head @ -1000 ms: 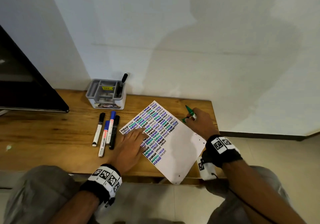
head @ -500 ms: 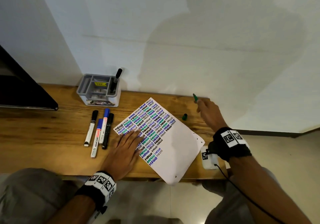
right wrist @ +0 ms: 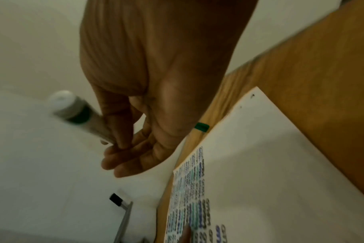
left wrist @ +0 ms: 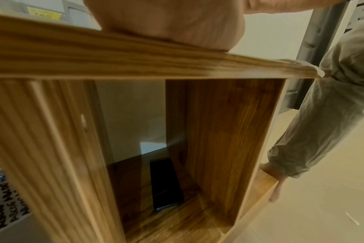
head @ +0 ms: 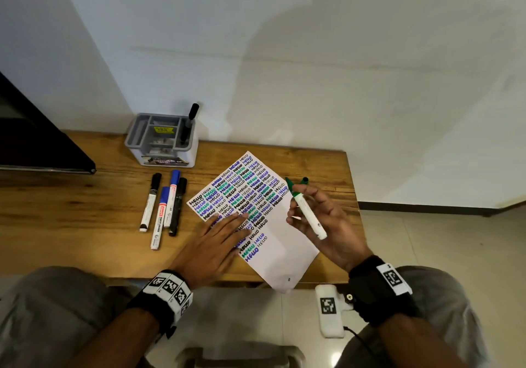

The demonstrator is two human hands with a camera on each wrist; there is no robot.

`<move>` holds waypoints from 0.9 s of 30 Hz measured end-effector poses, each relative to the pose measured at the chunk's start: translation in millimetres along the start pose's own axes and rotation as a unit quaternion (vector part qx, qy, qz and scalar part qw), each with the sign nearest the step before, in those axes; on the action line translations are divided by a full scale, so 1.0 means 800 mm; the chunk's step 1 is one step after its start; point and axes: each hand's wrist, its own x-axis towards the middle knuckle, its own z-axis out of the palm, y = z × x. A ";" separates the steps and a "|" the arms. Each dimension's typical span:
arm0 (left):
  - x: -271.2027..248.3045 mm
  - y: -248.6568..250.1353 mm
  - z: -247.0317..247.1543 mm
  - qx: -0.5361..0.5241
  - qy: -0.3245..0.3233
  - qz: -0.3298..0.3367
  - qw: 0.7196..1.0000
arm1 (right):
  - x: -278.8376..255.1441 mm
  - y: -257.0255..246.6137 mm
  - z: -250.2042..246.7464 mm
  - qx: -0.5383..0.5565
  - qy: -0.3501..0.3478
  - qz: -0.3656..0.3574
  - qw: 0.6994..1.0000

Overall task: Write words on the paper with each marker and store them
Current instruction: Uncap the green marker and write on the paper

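A white paper [head: 280, 232] filled with rows of "HELLO" in several colours lies tilted on the wooden table [head: 85, 208]. My left hand [head: 216, 242] rests flat on its left part, fingers straight. My right hand [head: 321, 219] holds an uncapped green marker [head: 308, 216] above the paper's right edge, tip pointing away from me; in the right wrist view the marker [right wrist: 79, 113] shows beside the curled fingers [right wrist: 123, 152]. Its green cap [head: 304, 180] lies on the table behind the hand, also visible as the cap [right wrist: 201, 127].
Several capped markers [head: 165, 205], black and blue, lie side by side left of the paper. A grey organiser [head: 162, 140] at the wall holds one black marker [head: 189, 124]. A dark screen [head: 34, 140] stands at far left. Below the tabletop, a phone [left wrist: 165, 185] lies in an open shelf.
My right hand pulled the green marker out of its cap, left the cap on the table, and brought the marker back toward the paper. The left hand stayed on the sheet.
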 end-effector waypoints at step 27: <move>0.000 -0.003 -0.007 -0.024 0.001 -0.012 1.000 | 0.033 0.102 -0.025 -0.418 0.081 -0.120 0.897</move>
